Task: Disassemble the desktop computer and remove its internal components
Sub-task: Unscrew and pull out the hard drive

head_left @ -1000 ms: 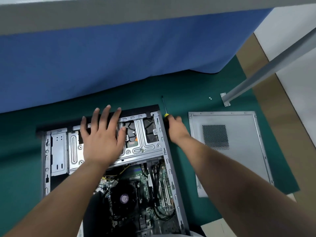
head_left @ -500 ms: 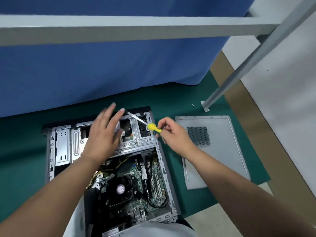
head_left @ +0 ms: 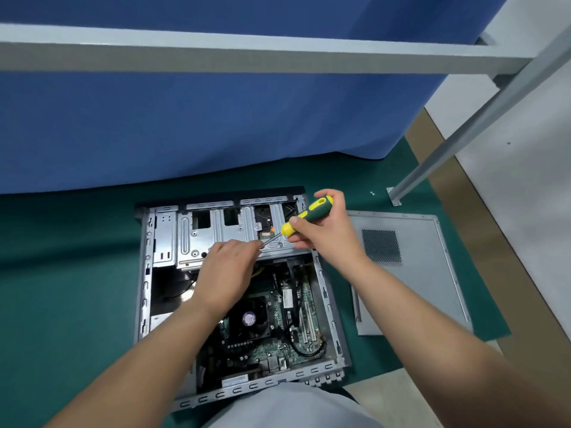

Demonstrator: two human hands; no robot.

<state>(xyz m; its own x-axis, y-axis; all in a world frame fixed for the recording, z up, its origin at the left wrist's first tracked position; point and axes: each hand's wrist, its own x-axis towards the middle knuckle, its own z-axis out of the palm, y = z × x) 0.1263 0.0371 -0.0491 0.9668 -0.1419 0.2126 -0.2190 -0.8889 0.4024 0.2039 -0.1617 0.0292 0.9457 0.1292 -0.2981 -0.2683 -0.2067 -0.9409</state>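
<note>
PC case lies open on its side on the green floor mat, side panel off and lying flat just right of it. Right hand sits over the case's far right corner w/ fingers curled round the yellow-green screwdriver, thumb pressed on the yellow collar. The tool's long axis runs diagonal: handle up and right, shaft slanting down-left toward the silver drive cage at the case's far end. Left hand is over the cage's near edge, fingers bent, tips pinching or steadying the shaft near its tip; can't see the tip itself, it's hidden behind those fingers, so no telling if it's seated in a screw. That's the key relation: target screw looks to be right under the left fingertips, at the cage's near-right part, left hand nearer, right hand supplying the turn. Mobo w/ CPU fan and cables sits in place, nearer the person than the cage. Reckon this is early: panel's off, cage next, internals all to come. Risk: tip slipping off the head.
</note>
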